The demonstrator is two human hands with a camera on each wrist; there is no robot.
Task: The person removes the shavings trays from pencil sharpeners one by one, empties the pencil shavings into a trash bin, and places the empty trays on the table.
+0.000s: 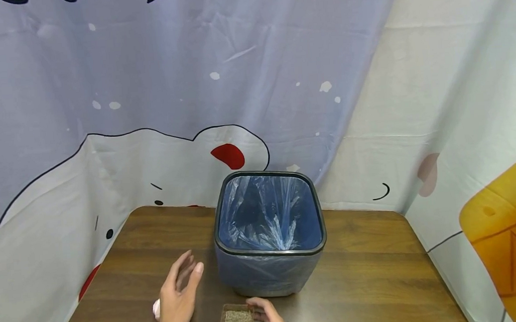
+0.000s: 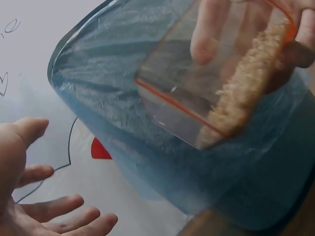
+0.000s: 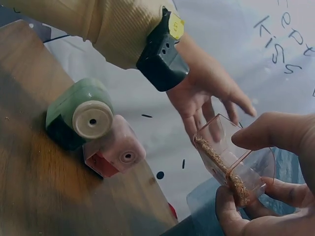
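Note:
My right hand (image 1: 271, 320) grips a small clear shavings drawer (image 1: 227, 315), thumb on one side and fingers on the other in the right wrist view. Pale brown pencil shavings (image 2: 246, 81) lie heaped along one side of it. With fingers spread, my left hand (image 1: 177, 300) hovers to the left of the drawer and holds nothing. A green pencil sharpener (image 3: 81, 101) and a pink pencil sharpener (image 3: 120, 150) stand side by side on the table, close to the left arm. In the head view the left hand mostly hides them.
Just beyond the hands stands a blue trash bin (image 1: 270, 275) with a dark rim, lined with a clear plastic bag (image 1: 276, 229). The brown wooden table (image 1: 364, 268) runs back to a printed curtain (image 1: 187, 176), which also hangs along both sides.

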